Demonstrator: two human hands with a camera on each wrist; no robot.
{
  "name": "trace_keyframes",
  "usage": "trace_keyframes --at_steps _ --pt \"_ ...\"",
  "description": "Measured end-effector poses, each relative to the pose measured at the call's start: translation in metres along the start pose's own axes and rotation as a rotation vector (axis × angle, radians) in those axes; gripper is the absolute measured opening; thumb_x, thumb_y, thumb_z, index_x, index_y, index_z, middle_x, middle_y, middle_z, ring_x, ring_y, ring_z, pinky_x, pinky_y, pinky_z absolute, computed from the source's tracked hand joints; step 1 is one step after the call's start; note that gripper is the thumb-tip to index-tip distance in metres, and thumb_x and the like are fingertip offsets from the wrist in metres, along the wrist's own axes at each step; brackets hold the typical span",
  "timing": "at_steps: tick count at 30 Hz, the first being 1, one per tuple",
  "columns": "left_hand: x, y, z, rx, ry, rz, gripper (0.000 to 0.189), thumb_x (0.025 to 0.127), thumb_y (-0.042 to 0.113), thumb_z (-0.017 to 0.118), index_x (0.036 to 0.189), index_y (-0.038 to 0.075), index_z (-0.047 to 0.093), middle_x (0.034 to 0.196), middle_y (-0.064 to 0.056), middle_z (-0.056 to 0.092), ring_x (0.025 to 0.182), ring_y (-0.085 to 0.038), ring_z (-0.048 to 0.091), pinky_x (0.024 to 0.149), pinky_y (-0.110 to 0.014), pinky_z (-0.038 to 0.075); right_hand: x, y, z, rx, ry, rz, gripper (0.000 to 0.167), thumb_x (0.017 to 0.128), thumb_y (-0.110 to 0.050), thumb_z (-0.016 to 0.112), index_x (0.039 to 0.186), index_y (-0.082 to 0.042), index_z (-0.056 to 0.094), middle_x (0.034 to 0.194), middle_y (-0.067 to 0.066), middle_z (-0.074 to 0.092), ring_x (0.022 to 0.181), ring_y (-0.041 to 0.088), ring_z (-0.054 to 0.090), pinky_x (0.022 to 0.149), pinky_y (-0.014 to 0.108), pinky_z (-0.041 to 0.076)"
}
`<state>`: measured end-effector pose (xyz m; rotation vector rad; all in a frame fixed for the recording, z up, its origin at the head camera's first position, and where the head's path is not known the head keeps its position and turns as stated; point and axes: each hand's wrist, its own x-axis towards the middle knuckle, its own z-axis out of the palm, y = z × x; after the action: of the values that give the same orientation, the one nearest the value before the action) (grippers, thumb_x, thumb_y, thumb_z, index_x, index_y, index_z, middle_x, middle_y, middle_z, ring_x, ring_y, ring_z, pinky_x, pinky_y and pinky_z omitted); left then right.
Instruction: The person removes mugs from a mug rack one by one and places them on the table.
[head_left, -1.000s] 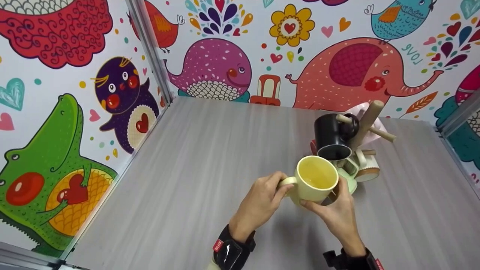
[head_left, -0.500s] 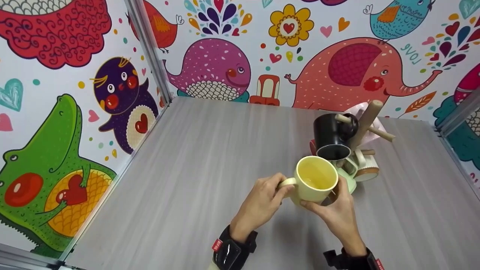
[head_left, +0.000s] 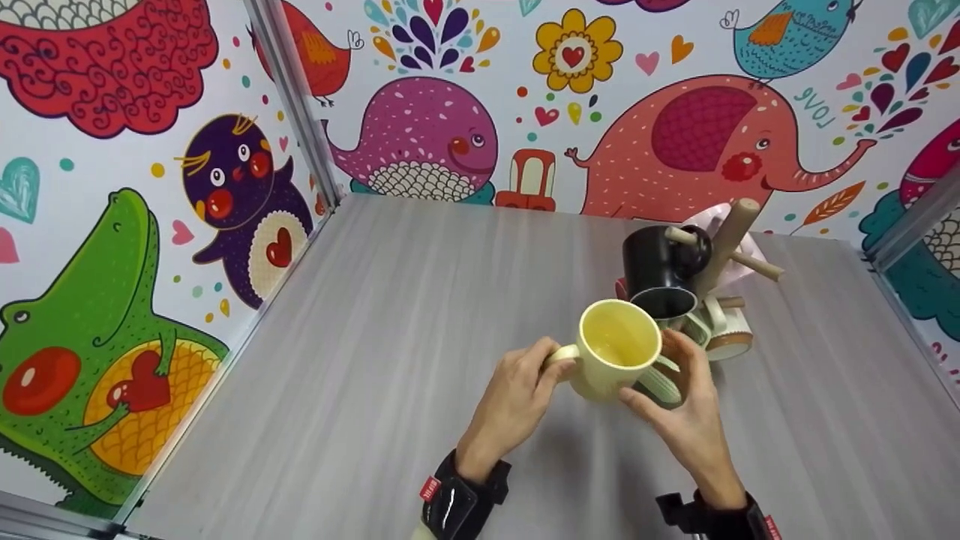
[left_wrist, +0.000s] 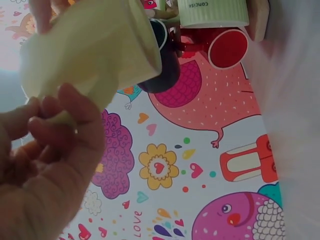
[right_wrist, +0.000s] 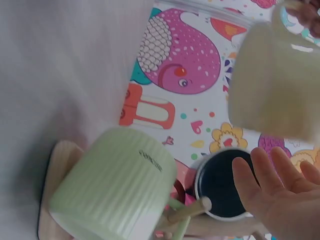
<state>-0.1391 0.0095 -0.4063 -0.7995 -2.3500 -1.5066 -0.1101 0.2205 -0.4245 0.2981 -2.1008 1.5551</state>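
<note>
The handle of a pale yellow mug (head_left: 600,381) is pinched in my left hand (head_left: 510,409); the mug hangs above the table, tilted so its inside faces the head camera. My right hand (head_left: 690,416) is at the mug's right side, and in the right wrist view its straight fingers (right_wrist: 267,172) stand apart from the mug. Just behind is a wooden mug tree (head_left: 729,236). A black mug (head_left: 646,259) hangs on it, mouth downward. A light green ribbed mug (right_wrist: 120,180) hangs low on the near side, partly hidden by my right hand in the head view.
A white mug with a brown band (head_left: 731,341) and a pink mug (head_left: 754,255) are about the tree. The left wrist view shows a red mug (left_wrist: 227,47) there too. Grey table (head_left: 375,337) stretches leftward to printed walls (head_left: 525,112).
The yellow mug has shifted slightly left and up in my left hand. My right hand has let go of its side, with its fingers straightening away.
</note>
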Motion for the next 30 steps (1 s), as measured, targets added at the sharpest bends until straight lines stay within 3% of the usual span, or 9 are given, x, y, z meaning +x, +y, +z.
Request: trace_keyframes --at_steps 3,9,15,22,30 --pt "0.0 -0.002 -0.003 0.011 0.053 -0.022 0.017 0.099 0.016 0.062 0.089 0.003 0.06 0.073 0.006 0.046 0.065 -0.005 0.042 0.057 -0.02 0.036 0.001 0.0 -0.003 0.009 -0.016 -0.044 0.077 0.07 0.022 0.077 0.137 0.016 0.04 0.132 0.002 0.056 0.12 0.009 0.055 0.099 0.018 0.043" --pt "0.002 -0.003 -0.008 0.016 0.153 -0.094 0.017 0.1 0.015 0.062 0.089 0.002 0.06 0.071 0.003 0.052 0.062 -0.005 0.046 0.053 -0.022 0.041 0.0 0.0 -0.004 -0.027 -0.063 -0.085 0.07 0.071 0.019 0.079 0.135 0.01 0.051 0.131 0.006 0.059 0.118 0.011 0.057 0.097 0.02 0.046" --pt "0.003 -0.009 -0.017 0.034 0.232 -0.123 0.017 0.1 0.012 0.062 0.086 0.003 0.058 0.07 0.007 0.045 0.061 -0.005 0.041 0.054 -0.022 0.036 0.001 -0.001 0.0 -0.056 -0.094 -0.137 0.068 0.069 0.019 0.08 0.132 0.009 0.055 0.13 -0.005 0.06 0.118 0.008 0.057 0.095 0.017 0.045" --pt "0.002 -0.022 -0.026 0.067 0.312 -0.152 0.015 0.1 0.012 0.062 0.089 0.001 0.06 0.068 0.004 0.047 0.059 -0.006 0.042 0.053 -0.023 0.035 0.003 0.0 0.002 -0.116 -0.117 -0.237 0.063 0.066 0.017 0.083 0.124 0.009 0.061 0.129 0.016 0.062 0.122 0.006 0.054 0.097 0.016 0.044" --pt "0.004 -0.037 -0.034 0.128 0.386 -0.177 0.014 0.099 0.008 0.063 0.089 0.0 0.06 0.071 0.002 0.046 0.064 -0.012 0.043 0.057 -0.027 0.037 0.006 0.003 -0.002 -0.15 -0.1 -0.271 0.061 0.065 0.016 0.084 0.122 0.006 0.063 0.126 0.018 0.063 0.121 0.005 0.055 0.097 0.016 0.044"
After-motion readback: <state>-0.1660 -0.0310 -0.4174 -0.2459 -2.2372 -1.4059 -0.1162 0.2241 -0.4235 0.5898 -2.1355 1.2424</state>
